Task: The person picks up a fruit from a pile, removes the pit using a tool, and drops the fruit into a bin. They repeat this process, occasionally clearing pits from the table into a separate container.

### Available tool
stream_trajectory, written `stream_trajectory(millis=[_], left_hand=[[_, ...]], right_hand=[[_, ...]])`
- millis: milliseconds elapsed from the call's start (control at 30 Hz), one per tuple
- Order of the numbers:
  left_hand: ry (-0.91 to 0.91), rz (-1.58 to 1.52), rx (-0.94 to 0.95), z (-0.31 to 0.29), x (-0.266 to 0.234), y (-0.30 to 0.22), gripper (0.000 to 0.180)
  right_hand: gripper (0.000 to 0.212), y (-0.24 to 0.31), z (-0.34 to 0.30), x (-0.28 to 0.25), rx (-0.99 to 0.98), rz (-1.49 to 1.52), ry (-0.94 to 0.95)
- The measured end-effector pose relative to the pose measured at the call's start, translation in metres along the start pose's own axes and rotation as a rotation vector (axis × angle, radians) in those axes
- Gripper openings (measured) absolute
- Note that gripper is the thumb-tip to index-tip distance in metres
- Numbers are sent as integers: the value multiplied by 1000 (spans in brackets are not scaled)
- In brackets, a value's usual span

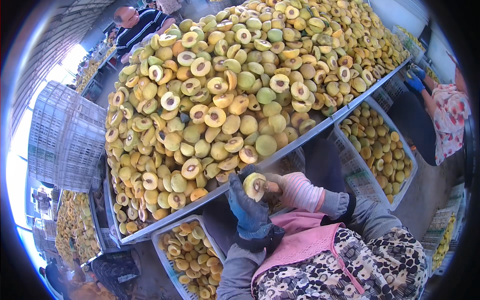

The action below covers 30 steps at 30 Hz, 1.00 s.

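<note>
My left hand (247, 209), in a blue work glove, is closed around a halved yellow peach (254, 186) with its cut face and brown centre turned up. My right hand (299, 191), in a pink-and-white striped glove, is closed right beside the fruit. Something short and brown (273, 187) sticks out from it against the cut face. Whether that is a tool handle or a bare fingertip I cannot tell. Both hands are just over the near edge of a metal-rimmed table (280, 151) heaped with halved peaches (215, 116), many showing brown pit hollows.
Crates of peach halves stand on the floor, one at my left (159, 240) and one at my right (406, 172). Stacked white crates (65, 135) rise at far left. One person (142, 25) stands beyond the heap; another, in blue gloves (415, 80), is at the right.
</note>
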State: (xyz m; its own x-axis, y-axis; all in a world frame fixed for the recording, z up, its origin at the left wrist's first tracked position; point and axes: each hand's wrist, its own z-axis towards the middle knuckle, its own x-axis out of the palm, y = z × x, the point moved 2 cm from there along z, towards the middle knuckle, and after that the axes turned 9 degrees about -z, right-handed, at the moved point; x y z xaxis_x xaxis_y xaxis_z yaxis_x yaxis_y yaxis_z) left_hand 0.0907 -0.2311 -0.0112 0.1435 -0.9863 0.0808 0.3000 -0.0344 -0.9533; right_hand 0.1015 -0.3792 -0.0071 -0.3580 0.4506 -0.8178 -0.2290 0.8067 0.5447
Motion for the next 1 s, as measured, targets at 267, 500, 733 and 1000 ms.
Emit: stream_trajectory(millis=[267,500,733,1000], left_hand=[[54,603,412,-5,-4,-8,28],[84,325,247,-5,1,-6,33],[-22,-459,-362,4,6,-15,34],[475,-392,-342,17,20,-13,20]], right_hand=[[36,3,-7,-4,-103,-36,-57],[27,8,-23,-4,-7,140,122],[22,15,-15,-5,-17,-129,172],[23,3,-17,-15,-247,409,334]])
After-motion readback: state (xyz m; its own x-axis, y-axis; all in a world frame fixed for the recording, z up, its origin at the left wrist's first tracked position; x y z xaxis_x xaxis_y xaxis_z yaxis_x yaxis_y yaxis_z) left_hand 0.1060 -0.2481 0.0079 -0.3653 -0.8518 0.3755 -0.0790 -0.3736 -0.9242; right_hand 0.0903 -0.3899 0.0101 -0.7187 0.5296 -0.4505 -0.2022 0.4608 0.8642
